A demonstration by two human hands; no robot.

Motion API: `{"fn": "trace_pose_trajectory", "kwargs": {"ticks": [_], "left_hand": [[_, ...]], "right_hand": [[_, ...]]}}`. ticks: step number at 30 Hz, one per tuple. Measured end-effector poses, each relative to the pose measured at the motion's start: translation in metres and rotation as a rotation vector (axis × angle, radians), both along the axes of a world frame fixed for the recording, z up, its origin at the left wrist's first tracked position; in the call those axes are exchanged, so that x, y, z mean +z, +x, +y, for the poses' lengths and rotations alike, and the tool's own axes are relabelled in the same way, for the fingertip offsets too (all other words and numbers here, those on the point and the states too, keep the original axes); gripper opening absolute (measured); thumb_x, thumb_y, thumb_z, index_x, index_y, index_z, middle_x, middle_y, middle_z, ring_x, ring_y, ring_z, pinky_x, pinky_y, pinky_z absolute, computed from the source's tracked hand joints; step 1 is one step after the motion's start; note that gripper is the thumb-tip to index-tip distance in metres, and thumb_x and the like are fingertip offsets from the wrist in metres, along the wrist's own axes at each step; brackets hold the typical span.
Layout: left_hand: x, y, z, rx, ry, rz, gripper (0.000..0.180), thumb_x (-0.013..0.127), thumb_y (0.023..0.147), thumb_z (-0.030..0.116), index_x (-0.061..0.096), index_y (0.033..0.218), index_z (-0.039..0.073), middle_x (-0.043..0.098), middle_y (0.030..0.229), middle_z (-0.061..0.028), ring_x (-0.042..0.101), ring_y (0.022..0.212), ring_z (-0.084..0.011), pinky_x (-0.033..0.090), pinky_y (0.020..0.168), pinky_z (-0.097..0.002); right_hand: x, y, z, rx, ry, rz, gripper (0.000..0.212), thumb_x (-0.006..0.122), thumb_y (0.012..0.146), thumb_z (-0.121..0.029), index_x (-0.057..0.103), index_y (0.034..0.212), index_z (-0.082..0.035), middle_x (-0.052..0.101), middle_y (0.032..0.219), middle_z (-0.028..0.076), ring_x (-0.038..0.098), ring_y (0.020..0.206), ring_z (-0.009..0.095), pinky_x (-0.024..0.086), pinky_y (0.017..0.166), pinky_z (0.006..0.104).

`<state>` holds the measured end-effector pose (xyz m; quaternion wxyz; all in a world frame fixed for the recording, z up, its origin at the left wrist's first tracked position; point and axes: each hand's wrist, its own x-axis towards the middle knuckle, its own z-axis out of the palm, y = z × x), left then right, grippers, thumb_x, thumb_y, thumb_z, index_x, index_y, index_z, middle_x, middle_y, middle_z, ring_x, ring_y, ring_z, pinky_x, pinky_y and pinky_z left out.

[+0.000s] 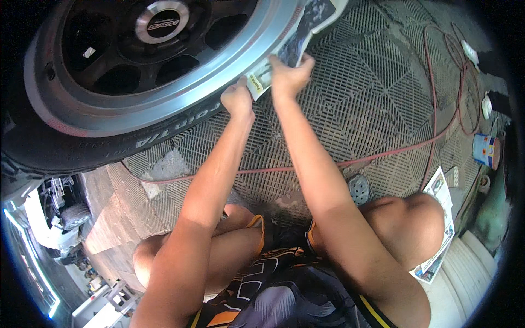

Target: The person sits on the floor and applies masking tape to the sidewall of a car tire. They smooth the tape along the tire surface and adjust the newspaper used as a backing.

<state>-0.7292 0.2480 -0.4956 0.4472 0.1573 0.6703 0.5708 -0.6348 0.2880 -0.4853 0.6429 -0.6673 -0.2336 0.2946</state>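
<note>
A large wheel with a silver rim and dark spokes fills the upper left, its black tyre around it. A strip of printed newspaper follows the rim's right edge, lying along where the rim meets the tyre. My left hand is closed at the strip's lower end, thumb up against the rim. Just to its right, my right hand grips the strip's outer side, with the thumb raised over the paper. The fingertips of both hands are partly hidden behind the paper and tyre.
Grated tiles cover the floor. A red hose crosses it and coils at the right. Beside my right knee lie more newspaper and a round perforated disc. A paint can stands far right; a white vehicle is at left.
</note>
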Motion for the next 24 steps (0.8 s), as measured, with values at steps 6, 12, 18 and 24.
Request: {"fn": "trace_pose_trajectory", "kwargs": {"ticks": [6, 12, 18, 24], "left_hand": [[-0.024, -0.014, 0.000, 0.040, -0.009, 0.068, 0.030, 0.073, 0.098, 0.020, 0.073, 0.086, -0.008, 0.073, 0.083, -0.0121, 0.064, 0.074, -0.0166, 0.051, 0.071, -0.0352], [-0.012, -0.016, -0.008, -0.091, -0.060, 0.500, 0.032, 0.066, 0.104, 0.028, 0.065, 0.094, -0.002, 0.069, 0.079, -0.0127, 0.066, 0.068, -0.0248, 0.052, 0.065, -0.0400], [0.031, 0.002, -0.011, -0.279, 0.467, 1.231, 0.025, 0.072, 0.094, 0.019, 0.066, 0.108, 0.000, 0.066, 0.105, -0.0175, 0.063, 0.098, -0.0364, 0.047, 0.086, -0.0488], [0.049, 0.020, 0.013, -0.527, 0.612, 1.362, 0.039, 0.074, 0.090, 0.016, 0.074, 0.129, 0.012, 0.062, 0.119, -0.0136, 0.058, 0.109, -0.0322, 0.045, 0.090, -0.0472]], "right_hand": [[0.042, 0.031, 0.021, 0.005, 0.113, -0.192, 0.063, 0.092, 0.069, -0.007, 0.057, 0.121, 0.004, 0.072, 0.111, 0.019, 0.072, 0.102, 0.032, 0.054, 0.096, 0.0416], [0.047, 0.044, 0.029, 0.105, 0.352, -0.073, 0.049, 0.090, 0.074, -0.010, 0.067, 0.114, 0.005, 0.077, 0.107, 0.019, 0.075, 0.098, 0.032, 0.055, 0.091, 0.0413], [0.082, 0.059, 0.033, 0.098, 0.443, -0.093, 0.042, 0.091, 0.080, -0.013, 0.070, 0.111, 0.005, 0.078, 0.103, 0.013, 0.073, 0.092, 0.019, 0.055, 0.088, 0.0341], [0.207, 0.085, 0.036, -0.042, 0.844, -0.548, 0.064, 0.094, 0.078, -0.017, 0.061, 0.130, 0.000, 0.071, 0.119, 0.013, 0.070, 0.107, 0.025, 0.055, 0.095, 0.0391]]}}
